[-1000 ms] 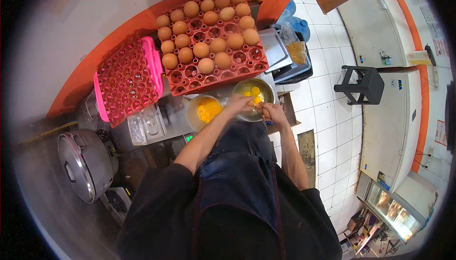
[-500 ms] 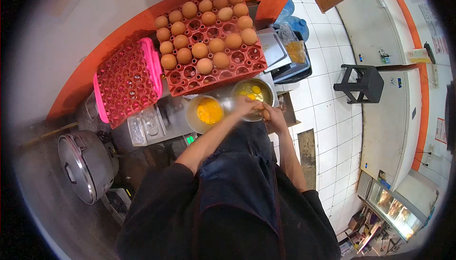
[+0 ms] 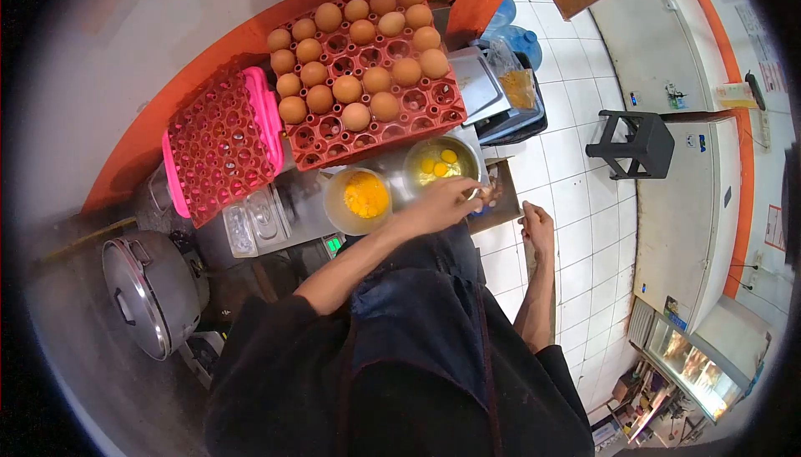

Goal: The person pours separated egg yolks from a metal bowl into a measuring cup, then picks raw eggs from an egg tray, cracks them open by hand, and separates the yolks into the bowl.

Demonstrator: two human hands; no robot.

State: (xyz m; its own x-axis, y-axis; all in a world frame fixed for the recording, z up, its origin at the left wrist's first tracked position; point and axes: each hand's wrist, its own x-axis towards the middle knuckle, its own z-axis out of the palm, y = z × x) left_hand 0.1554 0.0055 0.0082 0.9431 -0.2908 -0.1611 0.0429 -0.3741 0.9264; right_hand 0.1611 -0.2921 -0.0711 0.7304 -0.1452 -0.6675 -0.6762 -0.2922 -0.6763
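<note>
A metal bowl (image 3: 410,175) holds raw egg with three yolks (image 3: 440,165) showing. My left hand (image 3: 450,202) reaches past its near rim, fingers pinched on a broken eggshell (image 3: 484,194) above an open box (image 3: 502,217) at the bowl's right. Out over the floor, to the right of that box, is my right hand (image 3: 538,227); its fingers are loosely curled and apart, with nothing seen in them. Left of the metal bowl stands a pale plastic jug (image 3: 335,207) of yellow egg yolks (image 3: 367,195). Behind both sits a stack of red egg trays (image 3: 334,152) with brown eggs (image 3: 347,88) on top.
Another red egg tray (image 3: 219,152) lies on a pink container (image 3: 265,115) at the left. Lidded metal pans (image 3: 263,215) and a large pot (image 3: 138,290) are nearer me. A black stool (image 3: 642,146) stands on the tiled floor (image 3: 576,198).
The hands, together over the metal bowl before, have parted. My left hand moved to the box with eggshell; my right hand swung right. More yolks show in the metal bowl.
</note>
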